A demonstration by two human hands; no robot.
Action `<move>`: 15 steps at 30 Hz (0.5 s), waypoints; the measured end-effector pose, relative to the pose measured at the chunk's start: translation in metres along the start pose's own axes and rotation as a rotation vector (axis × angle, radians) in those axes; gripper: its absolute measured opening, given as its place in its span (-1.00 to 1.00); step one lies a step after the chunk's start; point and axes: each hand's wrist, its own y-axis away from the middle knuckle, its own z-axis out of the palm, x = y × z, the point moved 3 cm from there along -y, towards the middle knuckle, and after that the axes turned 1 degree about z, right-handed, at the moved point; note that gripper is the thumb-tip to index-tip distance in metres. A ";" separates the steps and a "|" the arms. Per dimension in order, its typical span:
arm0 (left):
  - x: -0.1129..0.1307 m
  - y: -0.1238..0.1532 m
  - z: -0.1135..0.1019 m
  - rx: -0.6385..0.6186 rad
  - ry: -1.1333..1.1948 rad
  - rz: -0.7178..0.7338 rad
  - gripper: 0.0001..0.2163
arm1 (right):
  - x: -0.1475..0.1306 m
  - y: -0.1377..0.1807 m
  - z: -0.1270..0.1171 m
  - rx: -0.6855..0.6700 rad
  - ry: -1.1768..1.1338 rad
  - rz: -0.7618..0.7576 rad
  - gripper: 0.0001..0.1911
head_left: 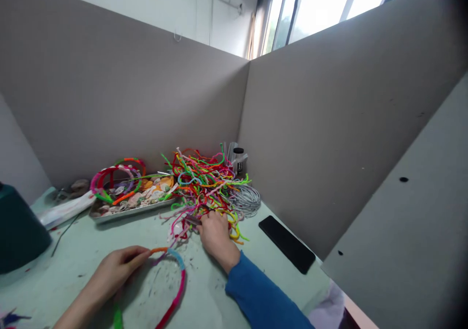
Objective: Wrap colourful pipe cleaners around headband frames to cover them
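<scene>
My left hand [122, 265] pinches a hoop-shaped headband [182, 285] at its orange stretch. The band is wrapped in fuzzy orange, light blue, red and green lengths, and its lower part runs out of the picture. A thin purple pipe cleaner [175, 242] sticks out near the pinched spot. My right hand [216, 234] reaches to the front edge of a tangled heap of coloured pipe cleaners [204, 173], fingers curled down. A small dark, flat object [193, 220] lies at its fingertips; its kind and the exact grip are hidden.
A metal tray [135, 212] holds small felt pieces, with finished-looking coloured hoops [109, 185] on its left. Behind the heap stands a black-capped bottle [238, 159]; coiled grey wire [246, 201] lies beside it. A black phone [287, 243] is at right. Grey partitions [146, 100] enclose the table.
</scene>
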 end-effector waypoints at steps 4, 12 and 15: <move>0.003 0.002 0.002 -0.038 -0.027 0.007 -0.50 | 0.011 -0.010 -0.003 0.042 0.004 0.089 -0.75; 0.005 0.003 0.001 -0.084 -0.115 0.073 -0.51 | 0.017 -0.017 -0.001 0.077 -0.032 0.109 -0.68; 0.003 0.003 0.000 -0.066 -0.095 0.042 -0.50 | 0.033 -0.020 -0.011 0.085 -0.023 0.168 -0.68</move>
